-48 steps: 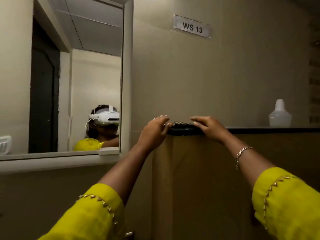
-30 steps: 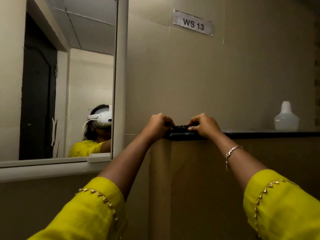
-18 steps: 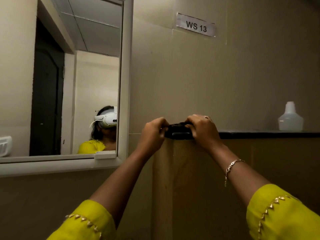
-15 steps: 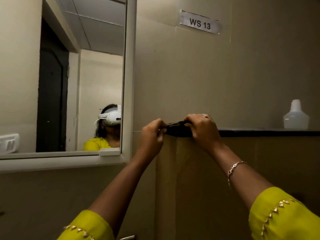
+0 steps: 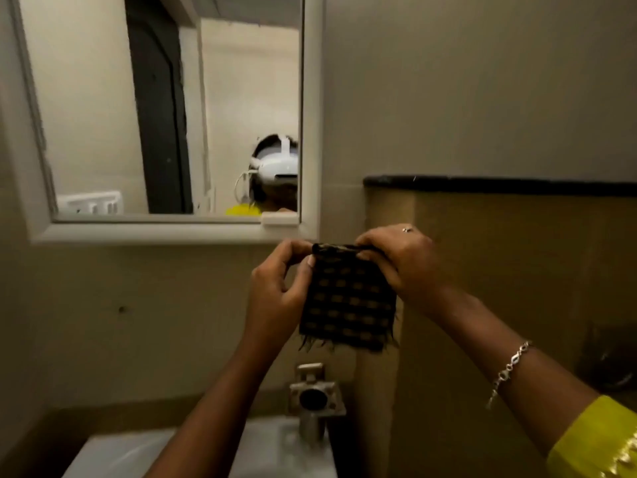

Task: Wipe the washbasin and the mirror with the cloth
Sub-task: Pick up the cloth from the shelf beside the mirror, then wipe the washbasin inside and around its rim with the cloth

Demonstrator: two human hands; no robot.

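A small dark checked cloth point(image 5: 348, 301) with frayed lower edge hangs in front of the wall, held by its top edge. My left hand point(image 5: 279, 288) pinches its upper left corner and my right hand point(image 5: 403, 260) grips its upper right corner. The white-framed mirror point(image 5: 165, 108) hangs on the wall to the upper left. Below, the white washbasin point(image 5: 275, 450) shows its back rim, partly hidden by my left forearm.
A metal tap point(image 5: 315, 398) stands at the basin's back, right under the cloth. A dark-topped ledge point(image 5: 499, 184) runs along the tan half-wall on the right. The mirror reflects a dark doorway and a person wearing a headset.
Both hands have lifted the cloth off the ledge and brought it down and unfolded in front of the wall. The view has tilted down, so the basin and tap now show.
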